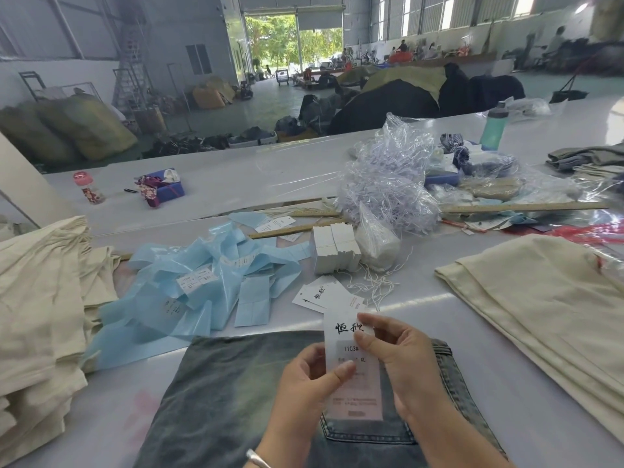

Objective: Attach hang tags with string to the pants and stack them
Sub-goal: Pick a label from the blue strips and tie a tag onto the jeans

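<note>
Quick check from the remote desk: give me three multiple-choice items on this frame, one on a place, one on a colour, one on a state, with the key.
1. Where do the faded blue denim pants lie?
A. under the hands, nearest the camera
B. on the cream stack
C. beside the bottle

2. What colour are the scattered plastic sleeves?
A. red
B. light blue
C. black

3. How is the white printed hang tag held?
A. lying loose
B. left hand only
C. by both hands

Key: 1 A, the denim spreads beneath the hands; 2 B, the pile is pale blue; 3 C, the left hand pinches its edge and the right hand grips its upper part.
</note>
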`<state>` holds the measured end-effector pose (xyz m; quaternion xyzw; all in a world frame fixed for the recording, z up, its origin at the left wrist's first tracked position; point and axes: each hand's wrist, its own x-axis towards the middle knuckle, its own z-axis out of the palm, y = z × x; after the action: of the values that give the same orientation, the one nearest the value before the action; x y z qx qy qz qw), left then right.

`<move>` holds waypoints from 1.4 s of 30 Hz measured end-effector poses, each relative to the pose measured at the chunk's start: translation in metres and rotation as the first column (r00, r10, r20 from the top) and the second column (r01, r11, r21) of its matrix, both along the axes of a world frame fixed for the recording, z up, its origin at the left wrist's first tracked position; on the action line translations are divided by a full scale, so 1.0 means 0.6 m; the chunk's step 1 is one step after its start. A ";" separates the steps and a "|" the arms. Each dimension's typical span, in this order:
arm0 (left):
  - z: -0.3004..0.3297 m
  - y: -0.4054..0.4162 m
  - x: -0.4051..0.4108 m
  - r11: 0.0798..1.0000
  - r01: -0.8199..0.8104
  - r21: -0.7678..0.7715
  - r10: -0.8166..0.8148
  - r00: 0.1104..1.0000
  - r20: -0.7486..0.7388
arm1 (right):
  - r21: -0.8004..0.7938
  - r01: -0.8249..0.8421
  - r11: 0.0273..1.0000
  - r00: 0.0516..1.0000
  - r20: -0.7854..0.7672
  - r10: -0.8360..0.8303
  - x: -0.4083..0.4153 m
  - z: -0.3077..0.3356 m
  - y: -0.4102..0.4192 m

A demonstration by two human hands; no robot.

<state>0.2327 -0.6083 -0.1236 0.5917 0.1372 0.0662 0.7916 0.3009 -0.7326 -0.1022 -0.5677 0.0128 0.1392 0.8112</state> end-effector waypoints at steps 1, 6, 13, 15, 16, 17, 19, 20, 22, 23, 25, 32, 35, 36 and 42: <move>-0.004 0.002 0.008 1.000 0.001 -0.010 -0.001 1.000 -0.012 | -0.012 -0.003 1.000 1.000 0.010 0.003 0.003 -0.006 0.007; -0.024 0.017 0.054 0.998 -0.052 0.041 0.056 0.995 -0.083 | -0.277 0.066 0.958 0.994 0.096 -0.041 0.068 -0.055 0.016; -0.061 0.062 0.125 0.960 -0.241 0.145 0.265 0.948 -0.175 | -0.854 0.201 0.480 0.942 0.304 0.146 0.247 -0.154 -0.040; -0.074 0.068 0.144 0.948 -0.276 0.161 0.305 0.932 -0.196 | -0.915 0.123 0.384 0.919 0.252 0.305 0.283 -0.168 -0.033; -0.079 0.070 0.151 0.942 -0.291 0.166 0.321 0.925 -0.202 | -0.933 0.076 0.350 0.902 0.214 0.374 0.294 -0.172 -0.027; -0.078 0.072 0.157 0.937 -0.301 0.175 0.333 0.922 -0.199 | -0.946 0.038 0.323 0.885 0.182 0.429 0.303 -0.169 -0.020; -0.090 0.077 0.170 0.932 -0.314 0.182 0.349 0.913 -0.213 | -0.971 -0.005 0.238 0.846 0.122 0.518 0.325 -0.181 -0.001; -0.088 0.078 0.173 0.933 -0.310 0.182 0.344 0.917 -0.204 | -0.980 0.001 0.200 0.831 0.112 0.544 0.331 -0.181 0.004; -0.092 0.083 0.179 0.936 -0.294 0.196 0.330 0.924 -0.193 | -0.989 0.010 0.150 0.819 0.094 0.566 0.341 -0.192 0.010; -0.094 0.083 0.180 0.934 -0.276 0.227 0.320 0.929 -0.187 | -0.990 0.002 0.141 0.822 0.082 0.563 0.343 -0.198 0.010; -0.096 0.085 0.179 0.927 -0.234 0.293 0.290 0.942 -0.167 | -0.990 -0.017 0.137 0.827 0.063 0.558 0.347 -0.210 0.008; -0.101 0.084 0.162 0.951 -0.110 0.288 0.167 0.969 -0.182 | -0.997 0.061 -0.043 0.729 0.015 0.685 0.356 -0.226 0.010; -0.101 0.086 0.154 0.963 -0.132 0.234 0.178 0.966 -0.188 | -0.991 0.098 0.089 0.768 0.132 0.627 0.347 -0.208 0.017; -0.098 0.087 0.150 0.965 -0.143 0.220 0.186 0.964 -0.189 | -0.972 0.099 0.212 0.797 0.205 0.567 0.342 -0.196 0.019; -0.076 0.082 0.123 0.960 -0.174 0.219 0.215 0.960 -0.179 | -0.435 -0.111 0.893 0.940 0.245 0.237 0.258 -0.092 0.012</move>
<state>0.3065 -0.5589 -0.1694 0.6557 0.2668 0.0974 0.6995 0.4558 -0.7252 -0.1576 -0.7401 -0.1289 0.1209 0.6488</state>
